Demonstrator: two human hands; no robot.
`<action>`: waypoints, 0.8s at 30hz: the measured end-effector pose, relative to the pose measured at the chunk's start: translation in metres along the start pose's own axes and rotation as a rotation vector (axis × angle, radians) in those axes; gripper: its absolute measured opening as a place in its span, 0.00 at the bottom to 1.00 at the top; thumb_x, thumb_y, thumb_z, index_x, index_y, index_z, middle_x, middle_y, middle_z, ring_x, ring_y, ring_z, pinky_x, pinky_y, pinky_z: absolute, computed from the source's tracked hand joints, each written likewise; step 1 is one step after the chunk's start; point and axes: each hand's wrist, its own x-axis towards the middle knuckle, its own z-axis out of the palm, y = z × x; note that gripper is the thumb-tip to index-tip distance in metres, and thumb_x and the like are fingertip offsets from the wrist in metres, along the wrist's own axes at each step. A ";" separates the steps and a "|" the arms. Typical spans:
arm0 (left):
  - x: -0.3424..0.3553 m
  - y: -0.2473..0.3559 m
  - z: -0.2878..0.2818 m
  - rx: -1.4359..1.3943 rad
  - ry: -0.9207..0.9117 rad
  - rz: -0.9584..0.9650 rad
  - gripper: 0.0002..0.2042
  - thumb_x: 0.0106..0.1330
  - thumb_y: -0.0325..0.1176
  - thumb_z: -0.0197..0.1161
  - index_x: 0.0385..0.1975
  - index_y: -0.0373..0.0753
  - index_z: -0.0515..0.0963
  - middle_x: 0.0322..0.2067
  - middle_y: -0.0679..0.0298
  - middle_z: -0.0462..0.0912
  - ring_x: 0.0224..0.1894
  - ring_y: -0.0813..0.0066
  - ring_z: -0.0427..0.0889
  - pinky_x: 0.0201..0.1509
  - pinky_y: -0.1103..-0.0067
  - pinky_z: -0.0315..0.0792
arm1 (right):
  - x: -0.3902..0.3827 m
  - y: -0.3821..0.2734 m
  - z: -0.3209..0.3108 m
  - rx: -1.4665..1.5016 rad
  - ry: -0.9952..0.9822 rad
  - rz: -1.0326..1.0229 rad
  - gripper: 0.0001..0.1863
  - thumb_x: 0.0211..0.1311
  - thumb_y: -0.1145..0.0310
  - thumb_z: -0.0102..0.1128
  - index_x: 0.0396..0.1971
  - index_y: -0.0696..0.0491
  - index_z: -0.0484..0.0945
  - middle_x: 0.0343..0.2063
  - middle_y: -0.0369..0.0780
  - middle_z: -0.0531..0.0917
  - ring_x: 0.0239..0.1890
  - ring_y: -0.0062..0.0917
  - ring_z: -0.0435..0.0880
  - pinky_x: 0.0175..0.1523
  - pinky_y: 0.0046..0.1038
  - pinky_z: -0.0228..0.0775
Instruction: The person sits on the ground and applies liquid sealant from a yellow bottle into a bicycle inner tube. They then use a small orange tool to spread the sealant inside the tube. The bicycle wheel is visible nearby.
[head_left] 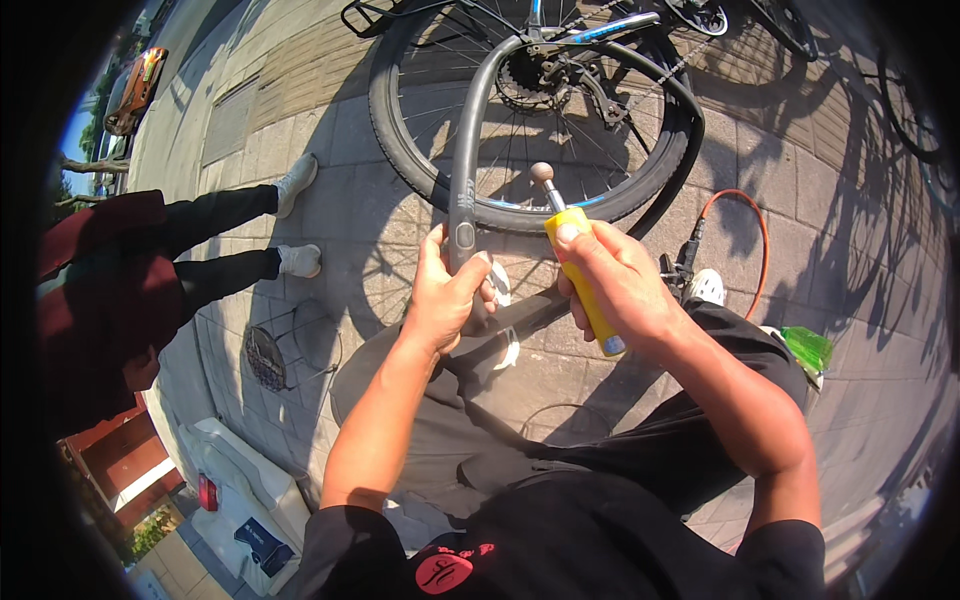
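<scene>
My left hand (450, 295) is closed around a black inner tube (467, 160), which has an oval patch (463, 238) on it just above my fingers. The tube loops up and over the rear wheel (421, 185) of a bicycle lying in front of me. In my right hand (610, 285) is a yellow-handled tool (588, 299) with a metal shank and a round, brownish tip (543, 173), held just right of the patch with my thumb on the handle.
Another person (135, 270) in maroon and dark trousers stands at the left. An orange hose (764, 248) with a black fitting lies on the pavement at right, near a green object (805, 350). A wire basket (275, 350) sits left of my legs; a white scooter (250, 490) is lower left.
</scene>
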 end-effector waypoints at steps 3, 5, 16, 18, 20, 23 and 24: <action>-0.013 0.019 -0.012 0.148 0.027 0.073 0.31 0.80 0.27 0.63 0.79 0.33 0.59 0.42 0.62 0.82 0.30 0.79 0.84 0.30 0.80 0.83 | 0.012 -0.008 -0.011 -0.268 -0.066 -0.115 0.22 0.83 0.46 0.61 0.52 0.52 0.77 0.30 0.33 0.79 0.22 0.14 0.78 0.26 0.23 0.72; -0.012 0.029 -0.024 0.177 -0.009 0.072 0.28 0.80 0.28 0.63 0.78 0.33 0.65 0.41 0.66 0.83 0.30 0.83 0.84 0.30 0.83 0.83 | 0.027 -0.012 -0.024 -0.636 -0.077 -0.293 0.29 0.79 0.45 0.65 0.61 0.56 0.77 0.33 0.42 0.85 0.31 0.32 0.86 0.38 0.35 0.77; -0.010 0.075 -0.070 0.002 -0.226 -0.121 0.29 0.79 0.33 0.70 0.76 0.36 0.71 0.38 0.69 0.83 0.24 0.88 0.79 0.23 0.88 0.73 | 0.115 -0.054 -0.024 -1.202 -0.400 -0.741 0.33 0.72 0.50 0.73 0.66 0.57 0.75 0.37 0.48 0.88 0.36 0.47 0.91 0.42 0.41 0.83; -0.007 0.078 -0.072 -0.029 -0.247 -0.133 0.29 0.79 0.33 0.70 0.76 0.35 0.71 0.38 0.67 0.83 0.24 0.87 0.80 0.22 0.87 0.73 | 0.129 -0.054 -0.019 -1.216 -0.427 -0.836 0.33 0.71 0.52 0.74 0.66 0.56 0.75 0.37 0.47 0.87 0.36 0.46 0.91 0.42 0.41 0.83; -0.006 0.081 -0.073 -0.052 -0.258 -0.133 0.29 0.78 0.32 0.70 0.76 0.34 0.71 0.39 0.66 0.84 0.23 0.86 0.80 0.21 0.87 0.73 | 0.135 -0.061 -0.013 -1.226 -0.456 -0.861 0.33 0.70 0.52 0.74 0.66 0.56 0.75 0.37 0.47 0.87 0.36 0.46 0.91 0.42 0.42 0.84; -0.003 0.080 -0.076 -0.119 -0.278 -0.128 0.29 0.78 0.32 0.70 0.76 0.34 0.71 0.39 0.64 0.84 0.22 0.85 0.81 0.20 0.86 0.74 | 0.145 -0.063 -0.008 -1.232 -0.483 -0.900 0.33 0.70 0.52 0.74 0.66 0.57 0.75 0.39 0.48 0.87 0.36 0.47 0.91 0.41 0.42 0.84; -0.003 0.080 -0.077 -0.127 -0.283 -0.132 0.30 0.78 0.32 0.70 0.77 0.34 0.70 0.39 0.63 0.84 0.22 0.84 0.81 0.20 0.86 0.74 | 0.147 -0.063 -0.007 -1.234 -0.484 -0.900 0.34 0.70 0.52 0.74 0.66 0.57 0.75 0.39 0.48 0.88 0.36 0.47 0.91 0.41 0.42 0.84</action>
